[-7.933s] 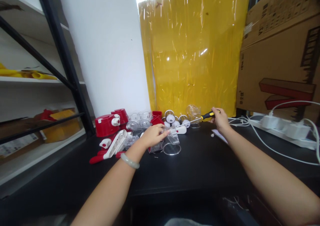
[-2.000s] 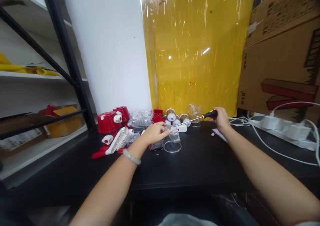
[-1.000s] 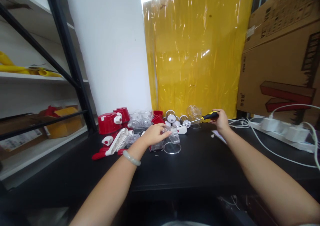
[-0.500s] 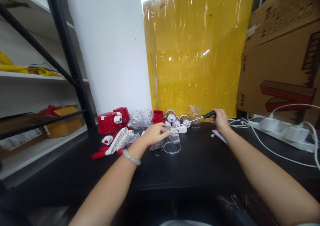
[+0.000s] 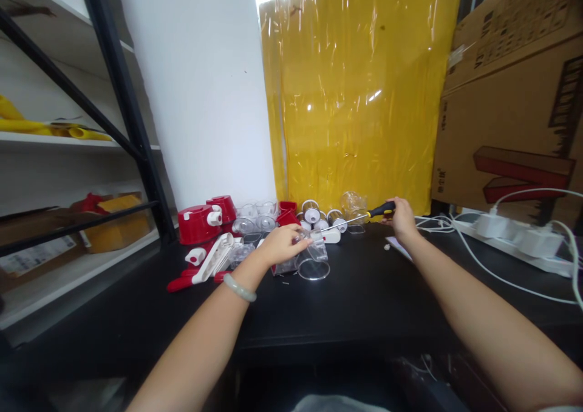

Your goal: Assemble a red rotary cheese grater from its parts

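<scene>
My left hand [image 5: 286, 243] is closed on a clear plastic cup-like part [image 5: 314, 266], which lies tilted on the black table with its round rim toward me. In my right hand [image 5: 401, 217] is the black-and-yellow handle of a screwdriver [image 5: 379, 210]. Its long metal shaft slants down to the left and reaches the clear part beside my left fingers. Where the tip sits is too small to tell. Just behind lie a white piece [image 5: 332, 236] and several white-and-metal cylinders [image 5: 311, 211].
Red housings [image 5: 198, 223], a red-and-white handle part [image 5: 212, 263] and clear cups [image 5: 257, 217] crowd the table's left back. A white power strip [image 5: 523, 242] with cables lies at right, by a large cardboard box [image 5: 510, 114]. A black-framed shelf [image 5: 122, 84] stands left.
Both hands keep their hold on the clear part and the screwdriver. Only a very slight shift of the view shows.
</scene>
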{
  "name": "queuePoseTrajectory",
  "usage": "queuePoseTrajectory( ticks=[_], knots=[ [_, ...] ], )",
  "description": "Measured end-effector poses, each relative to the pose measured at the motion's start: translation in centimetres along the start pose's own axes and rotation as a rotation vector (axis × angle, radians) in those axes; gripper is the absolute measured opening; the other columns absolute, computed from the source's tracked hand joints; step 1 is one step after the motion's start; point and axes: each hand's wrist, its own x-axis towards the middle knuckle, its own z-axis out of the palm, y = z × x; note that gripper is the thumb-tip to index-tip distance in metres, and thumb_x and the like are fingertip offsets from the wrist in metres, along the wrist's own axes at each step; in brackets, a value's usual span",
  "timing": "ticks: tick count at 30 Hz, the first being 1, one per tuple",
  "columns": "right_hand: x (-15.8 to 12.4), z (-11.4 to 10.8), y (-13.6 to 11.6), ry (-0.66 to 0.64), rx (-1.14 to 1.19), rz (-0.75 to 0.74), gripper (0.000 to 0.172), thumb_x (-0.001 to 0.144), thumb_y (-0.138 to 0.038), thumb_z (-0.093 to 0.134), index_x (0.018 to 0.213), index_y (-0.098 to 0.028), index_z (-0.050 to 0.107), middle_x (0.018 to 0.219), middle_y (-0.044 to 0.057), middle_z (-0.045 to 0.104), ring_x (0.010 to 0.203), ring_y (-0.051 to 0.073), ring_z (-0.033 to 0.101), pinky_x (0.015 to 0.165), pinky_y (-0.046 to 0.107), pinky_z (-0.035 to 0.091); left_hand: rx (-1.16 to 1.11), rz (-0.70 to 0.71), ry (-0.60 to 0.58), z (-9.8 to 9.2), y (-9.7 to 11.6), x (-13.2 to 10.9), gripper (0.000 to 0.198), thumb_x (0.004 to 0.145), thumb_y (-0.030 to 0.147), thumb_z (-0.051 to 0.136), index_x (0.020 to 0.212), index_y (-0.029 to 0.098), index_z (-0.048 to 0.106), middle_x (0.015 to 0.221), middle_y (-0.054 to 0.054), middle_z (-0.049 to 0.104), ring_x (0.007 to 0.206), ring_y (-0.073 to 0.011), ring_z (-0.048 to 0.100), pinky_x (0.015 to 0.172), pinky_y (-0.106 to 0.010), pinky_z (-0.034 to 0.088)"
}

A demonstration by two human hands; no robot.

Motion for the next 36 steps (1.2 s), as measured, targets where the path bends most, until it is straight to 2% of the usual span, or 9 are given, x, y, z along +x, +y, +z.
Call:
queuePoseTrajectory(
  ticks=[4,8,16,25,36],
  knots=[
    [-0.19,0.01,-0.26,-0.011,0.039,0.033,0.017,0.083,-0.038,0.052,0.090,-0.022,0.054,0.068,-0.005,0.055,0.041,0.010,0.050,0.040,0.025,0.049,0.014,0.002,-0.002,-0.07,0.05,-0.02,0.052,0.096,0.054,0.049,0.067,0.017,0.069,0.116,-0.010,0.071,0.100,-0.0242,0.068,0.089,-0.036,0.052],
    [-0.59,0.16,-0.64,-0.003,0.038,0.047,0.012,0.083,-0.029,0.047,0.090,-0.022,0.054,0.066,-0.005,0.054,0.038,0.010,0.049,0.039,0.025,0.048,0.017,-0.004,-0.007,-0.15,0.08,-0.02,0.051,0.096,0.053,0.050,0.066,0.017,0.069,0.116,-0.009,0.071,0.099,-0.0237,0.068,0.088,-0.035,0.052],
    [-0.76,0.21,-0.87,0.004,0.012,0.039,0.012,0.085,-0.026,0.044,0.090,-0.022,0.054,0.066,-0.005,0.054,0.039,0.010,0.048,0.039,0.025,0.045,0.011,0.010,0.005,0.05,-0.11,0.01,0.049,0.096,0.053,0.050,0.068,0.017,0.070,0.118,-0.010,0.071,0.102,-0.0244,0.068,0.091,-0.036,0.051],
    [-0.83,0.39,-0.76,0.049,-0.006,0.027,0.014,0.085,-0.033,0.047,0.096,-0.024,0.051,0.072,-0.005,0.052,0.042,0.010,0.048,0.039,0.025,0.045,0.014,0.005,0.003,-0.01,-0.02,0.04,0.049,0.096,0.053,0.051,0.068,0.018,0.071,0.118,-0.009,0.071,0.102,-0.0242,0.068,0.091,-0.036,0.052],
    [-0.51,0.21,-0.19,0.007,-0.016,0.022,0.019,0.083,-0.028,0.048,0.101,-0.024,0.051,0.075,-0.004,0.053,0.044,0.010,0.048,0.041,0.025,0.045,0.012,-0.003,0.000,-0.05,0.02,-0.02,0.050,0.096,0.053,0.050,0.069,0.017,0.071,0.118,-0.010,0.071,0.101,-0.0243,0.068,0.090,-0.036,0.052]
  ],
)
